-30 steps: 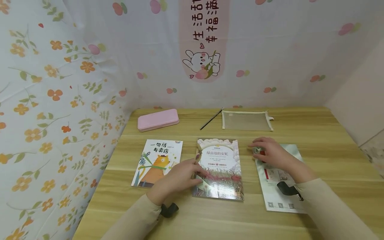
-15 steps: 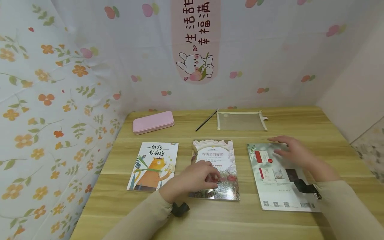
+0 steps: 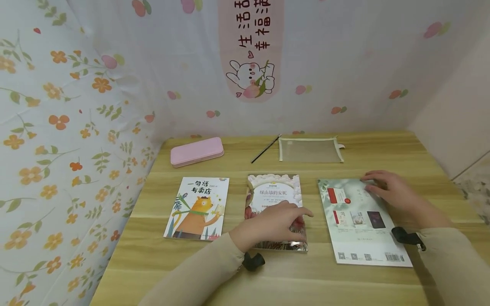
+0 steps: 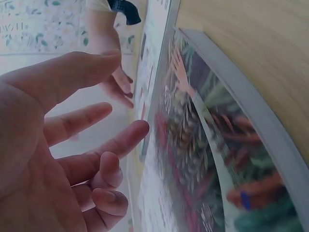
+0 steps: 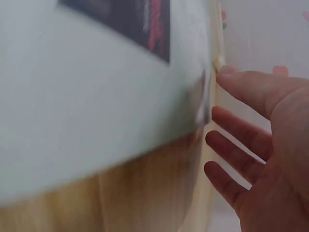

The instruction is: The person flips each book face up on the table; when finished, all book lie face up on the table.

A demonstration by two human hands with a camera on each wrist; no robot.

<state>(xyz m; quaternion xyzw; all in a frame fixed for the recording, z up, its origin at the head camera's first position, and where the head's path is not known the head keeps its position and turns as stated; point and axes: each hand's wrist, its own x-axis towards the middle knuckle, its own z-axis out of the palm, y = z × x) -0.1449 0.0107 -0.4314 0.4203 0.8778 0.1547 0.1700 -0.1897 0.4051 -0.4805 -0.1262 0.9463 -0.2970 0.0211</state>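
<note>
My left hand [image 3: 272,223] hovers over the lower part of the middle book [image 3: 273,191], hiding some of its cover. In the left wrist view its fingers [image 4: 84,166] are loosely bent and hold nothing, beside the glossy illustrated cover. My right hand [image 3: 394,193] is at the far right corner of the pale green book [image 3: 363,242], which lies back cover up. From the right wrist view, the thumb and fingers [image 5: 236,159] spread near that book's corner without gripping it; whether a fingertip touches is unclear. A white book [image 3: 197,208] with an orange cartoon animal lies at left.
Along the back of the wooden table [image 3: 383,148] lie a pink pencil case [image 3: 197,151], a dark pencil [image 3: 265,149] and a see-through zip pouch [image 3: 311,150]. A flowered cloth [image 3: 57,170] hangs at the left, and a printed one [image 3: 183,55] hangs behind.
My left hand has shifted right across the middle book. My right hand has moved from the pale green book's far left corner to its far right corner. The books look unmoved.
</note>
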